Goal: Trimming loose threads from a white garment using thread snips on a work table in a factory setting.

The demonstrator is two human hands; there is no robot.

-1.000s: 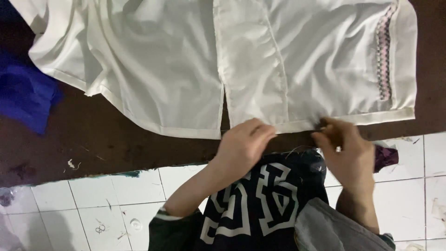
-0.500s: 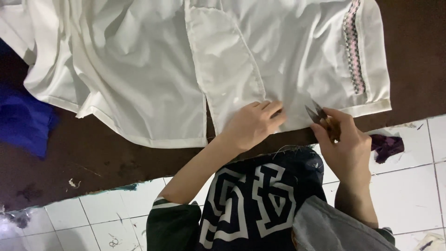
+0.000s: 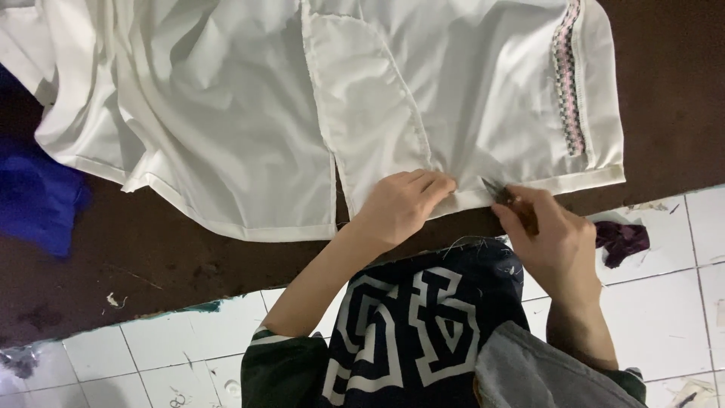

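Garment (image 3: 249,128) lies white at the bench's (image 3: 98,249) near edge; left hand (image 3: 400,205) presses its hem, right hand (image 3: 551,242) grips snips (image 3: 498,193) there.

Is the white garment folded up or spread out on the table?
Spread out. The white garment lies open and flat across the dark table, with some wrinkles; its hem is visible along the near edge.

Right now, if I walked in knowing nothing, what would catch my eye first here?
A big white garment spread over the dark table, with a patterned trim strip near its right edge. At its lower hem, the left hand presses the cloth flat while the right hand holds small snips against the hem. A blue cloth lies far left.
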